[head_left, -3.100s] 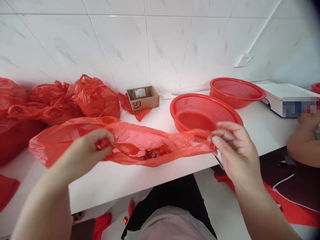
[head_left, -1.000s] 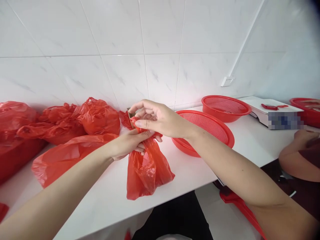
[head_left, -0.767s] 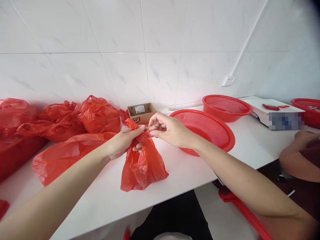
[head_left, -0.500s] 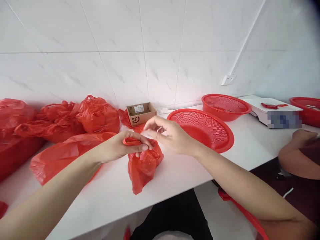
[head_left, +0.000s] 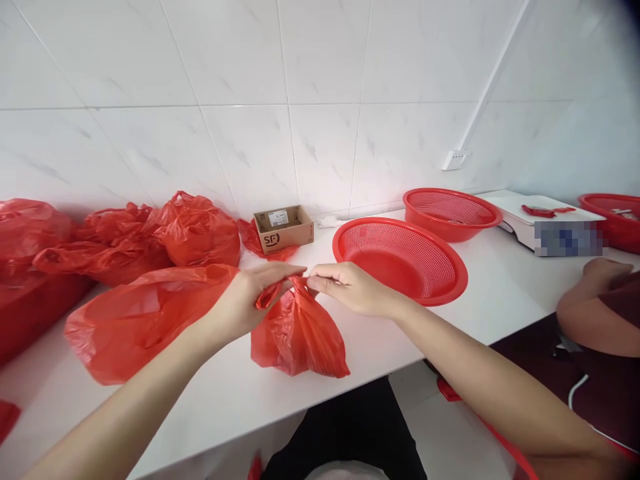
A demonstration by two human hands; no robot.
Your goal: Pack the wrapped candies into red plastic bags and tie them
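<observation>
"So, where's the red plastic bag (head_left: 303, 340)?"

"Just over the white table (head_left: 220, 413), close to its front edge. Whether its base rests on the surface or hangs slightly above it, I can't tell."

"And the grip?"

"Narrow on both sides. The left hand (head_left: 249, 293) holds the gathered neck, with a loop of plastic caught in its fingers, and the right hand (head_left: 355, 289) pinches the top of that neck between thumb and fingers."

"What's nearby?"

"A slack red bag (head_left: 143, 327) lies to its left. Bulging red bags (head_left: 200, 233) are heaped beyond that, toward the table's back edge."

"Straight behind?"

"A small cardboard box marked SF (head_left: 285, 233), near the back edge."

"And to the right?"

"A large red colander (head_left: 395, 263), then a second red colander (head_left: 450, 213) nearer the back edge, beside a white scale (head_left: 520, 223) with small red pieces (head_left: 537, 211) on it. Another person's arm (head_left: 590, 300) is at the front edge there."
</observation>
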